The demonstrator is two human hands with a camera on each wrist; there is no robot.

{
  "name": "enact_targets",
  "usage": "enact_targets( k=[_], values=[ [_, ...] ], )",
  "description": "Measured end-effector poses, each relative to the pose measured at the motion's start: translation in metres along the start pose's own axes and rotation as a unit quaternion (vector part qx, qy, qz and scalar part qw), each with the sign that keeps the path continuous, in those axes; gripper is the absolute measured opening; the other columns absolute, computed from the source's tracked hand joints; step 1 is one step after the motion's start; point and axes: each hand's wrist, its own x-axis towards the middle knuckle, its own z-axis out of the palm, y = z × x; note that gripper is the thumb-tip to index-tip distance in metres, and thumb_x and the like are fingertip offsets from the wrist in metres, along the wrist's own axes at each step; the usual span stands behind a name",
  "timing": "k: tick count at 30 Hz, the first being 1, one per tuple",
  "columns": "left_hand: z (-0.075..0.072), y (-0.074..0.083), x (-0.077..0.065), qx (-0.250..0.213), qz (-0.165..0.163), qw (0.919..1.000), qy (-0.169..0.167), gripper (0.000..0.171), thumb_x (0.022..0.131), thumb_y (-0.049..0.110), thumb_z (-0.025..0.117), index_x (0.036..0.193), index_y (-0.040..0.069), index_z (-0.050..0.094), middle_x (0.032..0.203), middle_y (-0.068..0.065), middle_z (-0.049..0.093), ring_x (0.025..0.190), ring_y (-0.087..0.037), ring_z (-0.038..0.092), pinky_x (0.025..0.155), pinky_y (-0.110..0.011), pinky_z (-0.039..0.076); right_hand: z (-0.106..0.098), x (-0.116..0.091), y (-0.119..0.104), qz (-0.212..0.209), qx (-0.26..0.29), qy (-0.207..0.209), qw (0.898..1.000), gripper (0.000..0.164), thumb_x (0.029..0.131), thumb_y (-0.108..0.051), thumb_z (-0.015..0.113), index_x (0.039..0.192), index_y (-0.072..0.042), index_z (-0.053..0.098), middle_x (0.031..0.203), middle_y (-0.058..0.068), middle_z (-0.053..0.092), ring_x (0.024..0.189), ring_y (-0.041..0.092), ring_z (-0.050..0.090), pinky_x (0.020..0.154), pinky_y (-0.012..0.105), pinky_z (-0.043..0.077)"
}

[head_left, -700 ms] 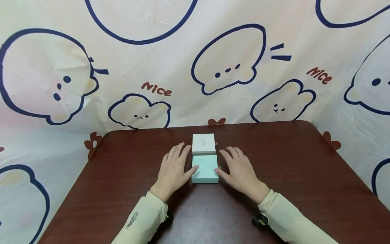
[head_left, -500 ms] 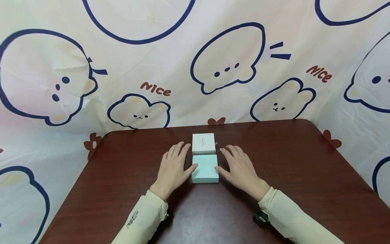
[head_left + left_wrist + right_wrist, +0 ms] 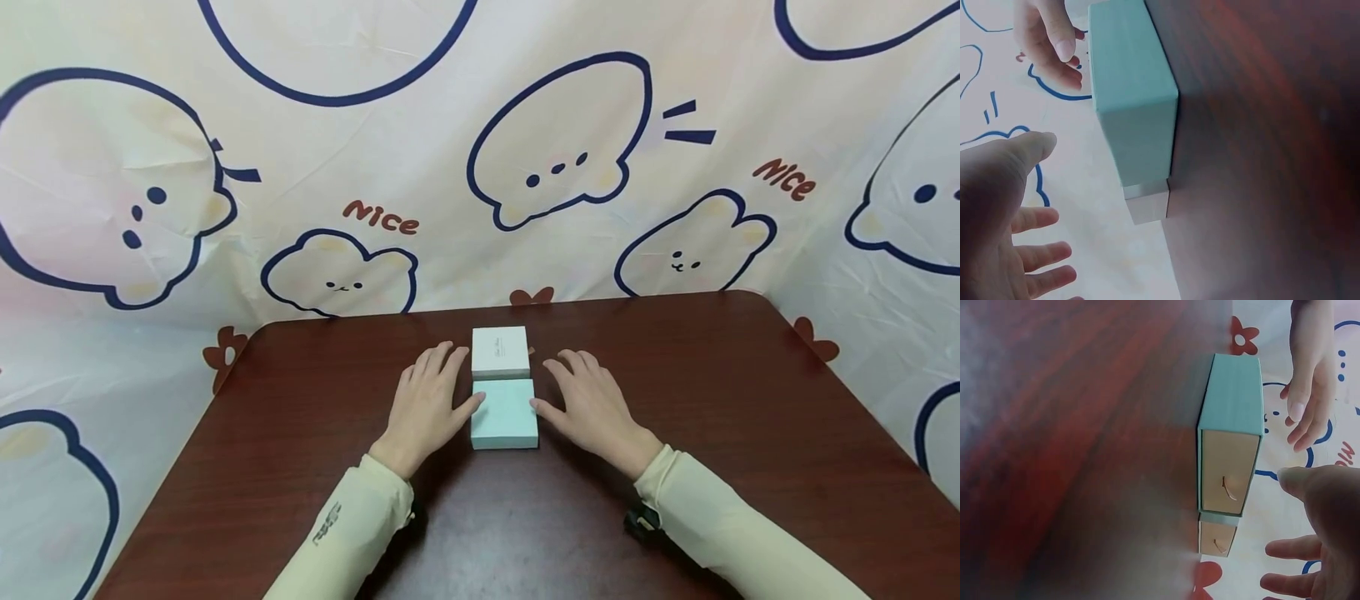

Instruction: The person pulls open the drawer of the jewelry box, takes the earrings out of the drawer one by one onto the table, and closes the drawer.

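Note:
Two small drawer boxes stand in line on the table, a mint-green box (image 3: pixel 504 415) nearer and a white box (image 3: pixel 500 352) with fine print on its lid just behind it. My left hand (image 3: pixel 427 407) hovers to the left of them, fingers spread, the thumb above the green box's left edge. On the opposite side, my right hand (image 3: pixel 596 407) is held likewise with relaxed fingers. Both wrist views show a gap between the hands and the boxes. In the right wrist view, the green box's beige drawer front (image 3: pixel 1227 472) carries a short ribbon pull (image 3: pixel 1227 487).
A dark red-brown wooden table (image 3: pixel 300 500) extends around the boxes. Behind it and along its sides hangs a pale cloth (image 3: pixel 442 167) printed with cartoon outlines. A dark wrist device (image 3: pixel 643 521) sits under the right sleeve.
Both hands have shifted slightly, the thumbs drawing a little outward from above the green box. The boxes stay in place on the table.

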Motion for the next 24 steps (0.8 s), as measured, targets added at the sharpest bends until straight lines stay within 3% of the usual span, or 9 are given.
enact_targets(
  k=[15,24],
  values=[
    [-0.002,0.000,0.020,0.011,0.014,0.9993,-0.033,0.069,0.095,0.048,0.068,0.149,0.011,0.047,0.150,-0.013,0.049,0.138,-0.032,0.046,0.109,-0.052,0.043,-0.005,0.010,0.005,0.001,0.001,-0.035,0.999,0.059,0.094,-0.050,0.066,0.135,-0.007,0.062,0.135,0.017,0.060,0.129,0.037,0.053,0.097,0.053,0.052],
    [-0.002,-0.003,0.031,0.022,0.022,0.9983,-0.049,0.070,0.096,0.048,0.066,0.151,0.010,0.045,0.150,-0.014,0.049,0.139,-0.032,0.046,0.108,-0.052,0.044,-0.005,0.014,0.009,-0.001,-0.010,-0.036,0.999,0.059,0.094,-0.048,0.068,0.134,-0.006,0.063,0.135,0.019,0.060,0.129,0.039,0.053,0.096,0.054,0.051]
  ],
)
